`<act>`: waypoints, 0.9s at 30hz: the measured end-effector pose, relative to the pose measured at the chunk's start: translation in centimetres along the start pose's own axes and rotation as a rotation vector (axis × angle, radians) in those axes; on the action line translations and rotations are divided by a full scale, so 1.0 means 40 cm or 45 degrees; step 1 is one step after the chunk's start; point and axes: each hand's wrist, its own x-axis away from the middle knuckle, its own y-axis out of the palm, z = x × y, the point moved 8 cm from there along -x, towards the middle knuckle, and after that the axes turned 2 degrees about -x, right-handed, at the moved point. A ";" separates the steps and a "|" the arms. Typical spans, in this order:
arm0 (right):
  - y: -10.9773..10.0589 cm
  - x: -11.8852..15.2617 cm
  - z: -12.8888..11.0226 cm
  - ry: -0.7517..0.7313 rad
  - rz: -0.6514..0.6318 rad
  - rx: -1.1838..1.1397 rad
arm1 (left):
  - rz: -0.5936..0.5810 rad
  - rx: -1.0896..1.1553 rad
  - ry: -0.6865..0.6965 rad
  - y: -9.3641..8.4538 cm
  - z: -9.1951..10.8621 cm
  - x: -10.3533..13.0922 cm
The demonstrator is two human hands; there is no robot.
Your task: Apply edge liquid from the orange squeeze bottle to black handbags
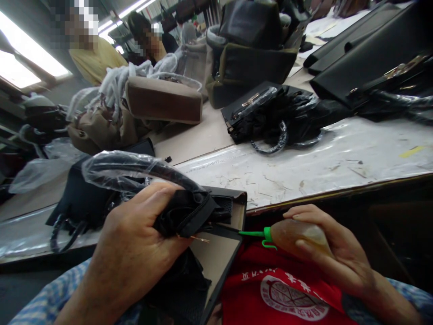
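My left hand [135, 239] is closed around the bunched black lining and zipper of a black handbag [233, 198]. The bag's plastic-wrapped handle [135, 167] arches over that hand, and a small gold zipper pull [199, 238] sticks out below the fingers. In my right hand [334, 243] is a squeeze glue bottle [297, 234] with amber contents and a green nozzle. It lies sideways, its nozzle tip at the edge of the bag's open panel; whether it touches cannot be made out. Part of the bag is hidden behind my left hand.
The worktable [287, 176] carries thread scraps. Black bags [270, 113] with wrapped handles lie beyond, and larger black bags [368, 58] rest at right. Taupe bags [165, 99] are piled at back left. Two people [94, 58] are across the table. A red apron [250, 289] covers my lap.
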 end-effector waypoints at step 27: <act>0.010 -0.004 -0.020 0.080 -0.029 0.094 | 0.265 -0.221 0.243 -0.030 0.017 0.070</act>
